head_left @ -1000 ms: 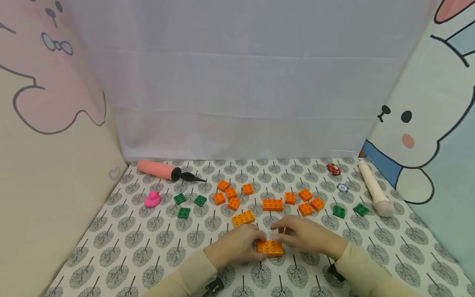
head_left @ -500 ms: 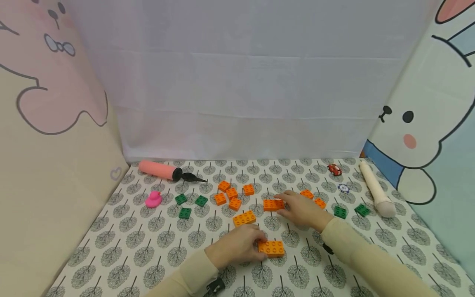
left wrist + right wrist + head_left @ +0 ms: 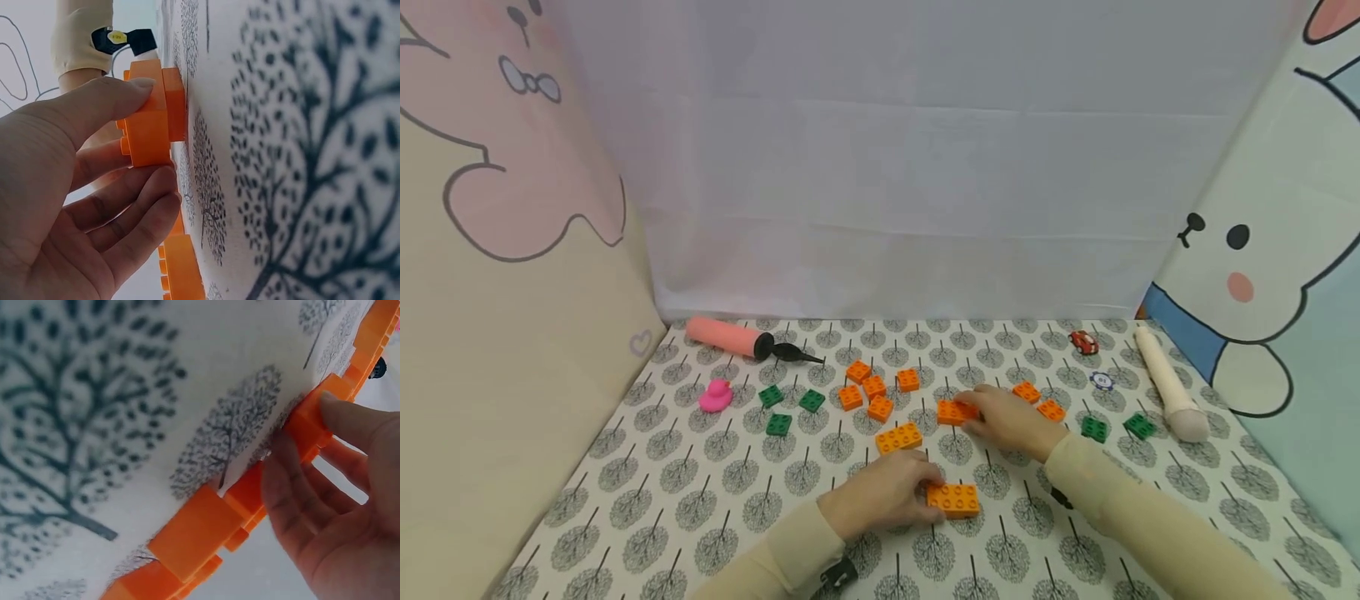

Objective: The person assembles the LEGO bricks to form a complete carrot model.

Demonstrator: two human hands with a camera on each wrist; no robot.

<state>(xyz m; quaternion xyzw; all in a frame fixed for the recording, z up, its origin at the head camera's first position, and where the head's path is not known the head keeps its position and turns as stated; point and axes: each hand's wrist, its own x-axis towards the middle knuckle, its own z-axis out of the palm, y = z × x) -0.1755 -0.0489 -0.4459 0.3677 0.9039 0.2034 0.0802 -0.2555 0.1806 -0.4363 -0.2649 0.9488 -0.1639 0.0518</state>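
My left hand (image 3: 887,493) pinches an orange toy building brick (image 3: 953,500) near the front middle of the table. In the left wrist view its thumb lies along one side of that brick (image 3: 149,119), with the fingers around the end. Farther back, my right hand (image 3: 1006,419) grips a second long orange brick (image 3: 953,412) at its right end. The right wrist view has the thumb on this brick (image 3: 312,422) and fingers curled at its other side. Between the two hands, slightly left, lies a third long orange brick (image 3: 898,438), studs up.
Small orange bricks (image 3: 873,387) cluster behind, with others (image 3: 1026,392) beyond the right hand. Green bricks (image 3: 778,425) lie left, more (image 3: 1093,428) right. Around them are a pink duck (image 3: 717,397), balloon pump (image 3: 726,336), toy car (image 3: 1083,342), round chip (image 3: 1102,381) and pale stick (image 3: 1168,383).
My right hand has moved away from the brick in the left hand, reaching back to the second long brick and taking hold of it. The left hand keeps its grip in place.
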